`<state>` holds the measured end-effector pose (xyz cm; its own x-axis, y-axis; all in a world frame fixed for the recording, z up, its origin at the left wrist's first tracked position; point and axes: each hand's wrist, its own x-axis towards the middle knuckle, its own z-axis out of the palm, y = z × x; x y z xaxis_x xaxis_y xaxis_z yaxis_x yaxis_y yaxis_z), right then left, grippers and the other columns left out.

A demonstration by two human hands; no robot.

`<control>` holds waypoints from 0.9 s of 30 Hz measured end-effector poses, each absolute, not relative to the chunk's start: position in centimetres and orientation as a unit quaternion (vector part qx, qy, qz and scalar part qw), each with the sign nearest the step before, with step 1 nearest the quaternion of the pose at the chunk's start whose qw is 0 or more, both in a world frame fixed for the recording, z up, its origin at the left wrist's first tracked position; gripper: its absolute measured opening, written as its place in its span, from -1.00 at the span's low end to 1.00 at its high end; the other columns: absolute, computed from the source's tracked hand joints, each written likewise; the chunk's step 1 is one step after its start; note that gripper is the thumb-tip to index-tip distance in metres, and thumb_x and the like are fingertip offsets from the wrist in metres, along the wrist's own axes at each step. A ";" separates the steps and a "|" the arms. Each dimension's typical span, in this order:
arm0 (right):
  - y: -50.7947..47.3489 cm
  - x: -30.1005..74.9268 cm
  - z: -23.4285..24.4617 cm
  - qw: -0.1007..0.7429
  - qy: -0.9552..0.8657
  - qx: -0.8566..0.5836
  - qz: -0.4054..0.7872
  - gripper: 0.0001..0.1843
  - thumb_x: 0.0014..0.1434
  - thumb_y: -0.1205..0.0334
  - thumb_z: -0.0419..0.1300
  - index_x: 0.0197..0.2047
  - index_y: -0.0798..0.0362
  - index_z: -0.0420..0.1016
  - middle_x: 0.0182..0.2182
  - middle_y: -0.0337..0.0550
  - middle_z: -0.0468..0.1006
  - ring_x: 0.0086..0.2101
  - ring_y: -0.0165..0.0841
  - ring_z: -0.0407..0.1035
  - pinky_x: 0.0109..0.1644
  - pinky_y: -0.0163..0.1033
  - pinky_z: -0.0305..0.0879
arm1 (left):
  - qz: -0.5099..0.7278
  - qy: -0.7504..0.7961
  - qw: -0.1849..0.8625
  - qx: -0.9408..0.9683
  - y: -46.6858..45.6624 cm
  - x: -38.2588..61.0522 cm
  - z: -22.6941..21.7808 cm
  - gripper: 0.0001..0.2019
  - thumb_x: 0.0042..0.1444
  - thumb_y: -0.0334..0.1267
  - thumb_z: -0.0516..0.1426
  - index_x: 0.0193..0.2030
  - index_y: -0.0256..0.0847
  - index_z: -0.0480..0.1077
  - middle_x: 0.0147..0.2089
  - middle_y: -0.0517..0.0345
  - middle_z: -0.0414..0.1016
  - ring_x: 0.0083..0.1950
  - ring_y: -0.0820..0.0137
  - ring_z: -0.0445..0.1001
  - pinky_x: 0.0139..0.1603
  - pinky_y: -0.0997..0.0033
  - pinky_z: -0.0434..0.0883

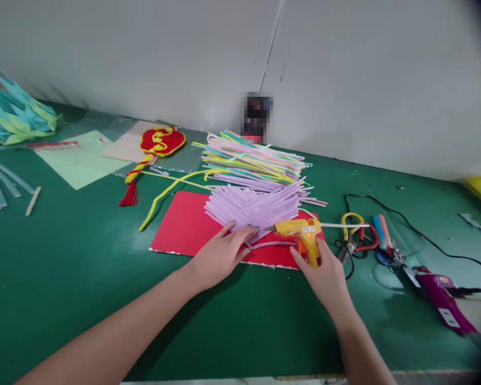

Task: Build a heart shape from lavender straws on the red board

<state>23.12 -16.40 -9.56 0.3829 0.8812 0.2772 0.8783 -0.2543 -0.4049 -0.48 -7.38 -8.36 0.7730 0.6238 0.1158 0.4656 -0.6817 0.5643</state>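
A heart shape made of lilac straws (256,206) lies on a red card (182,224) on the green table. My left hand (220,254) rests on the lower edge of the straws, fingers pressed onto a lilac straw (270,244) that runs along the card. My right hand (324,272) grips the handle of a yellow glue gun (300,231), whose nozzle points left at the straws' lower edge. A small orange light glows on the gun's body.
A pile of coloured straws (252,160) lies behind the heart. Yellow-handled pliers (353,232), pens (380,230), a black cable (444,251) and a purple tool (444,302) sit right. A red-and-yellow ornament (158,144), green sheet (78,160) and teal paper leaves (12,115) lie left.
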 end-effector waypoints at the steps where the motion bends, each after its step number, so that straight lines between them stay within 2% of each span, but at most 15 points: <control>1: -16.6 23.1 -9.7 0.249 -0.557 -0.792 -0.004 -0.25 0.04 -0.30 0.06 0.06 0.17 0.32 -0.20 0.13 0.55 -0.27 -0.12 0.47 -0.24 -0.09 0.38 | 0.155 0.305 0.270 0.900 -7.3 -0.4 -8.4 -0.61 0.31 -0.34 -0.13 0.26 -0.13 0.03 0.24 0.13 0.32 0.24 0.44 0.29 0.37 0.20 0.02; 5: -16.9 23.2 -10.2 0.232 -0.580 -0.778 -0.063 -0.32 0.10 -0.22 0.06 0.08 0.18 0.32 -0.10 0.19 0.51 -0.18 -0.07 0.44 -0.15 -0.02 0.37 | 0.165 0.314 0.273 0.894 -7.3 -0.3 -8.4 -0.65 0.29 -0.38 -0.11 0.20 -0.13 0.07 0.22 0.14 0.34 0.24 0.43 0.29 0.37 0.18 0.04; 8: -17.2 23.3 -10.3 0.230 -0.618 -0.744 -0.108 -0.40 0.14 -0.12 0.07 0.05 0.20 0.33 -0.12 0.19 0.51 -0.16 -0.07 0.42 -0.10 -0.01 0.35 | 0.164 0.319 0.275 0.892 -7.3 -0.3 -8.6 -0.63 0.27 -0.42 -0.10 0.20 -0.12 0.07 0.23 0.18 0.34 0.24 0.46 0.29 0.39 0.18 0.00; 14: -17.7 23.0 -10.0 0.222 -0.645 -0.718 -0.138 -0.53 0.16 -0.02 0.08 0.02 0.13 0.33 -0.20 0.06 0.50 -0.26 -0.17 0.41 -0.21 -0.11 0.35 | 0.157 0.333 0.267 0.890 -7.2 -0.3 -8.5 -0.60 0.24 -0.44 -0.09 0.20 -0.11 0.10 0.23 0.18 0.32 0.26 0.42 0.27 0.36 0.19 0.07; 22: -17.6 22.4 -9.8 0.206 -0.638 -0.727 -0.147 -0.56 0.17 0.02 0.08 0.02 0.13 0.33 -0.18 0.05 0.49 -0.25 -0.17 0.40 -0.19 -0.11 0.34 | 0.157 0.340 0.247 0.893 -7.4 -0.3 -8.1 -0.61 0.25 -0.42 -0.10 0.20 -0.13 0.13 0.23 0.12 0.32 0.24 0.35 0.29 0.31 0.17 0.18; 27: -17.5 22.2 -9.8 0.203 -0.637 -0.729 -0.147 -0.55 0.17 0.02 0.07 0.04 0.12 0.33 -0.19 0.05 0.49 -0.25 -0.15 0.41 -0.18 -0.10 0.34 | 0.159 0.339 0.253 0.892 -7.3 -0.2 -8.0 -0.60 0.24 -0.42 -0.09 0.20 -0.12 0.14 0.23 0.15 0.33 0.25 0.34 0.28 0.31 0.16 0.17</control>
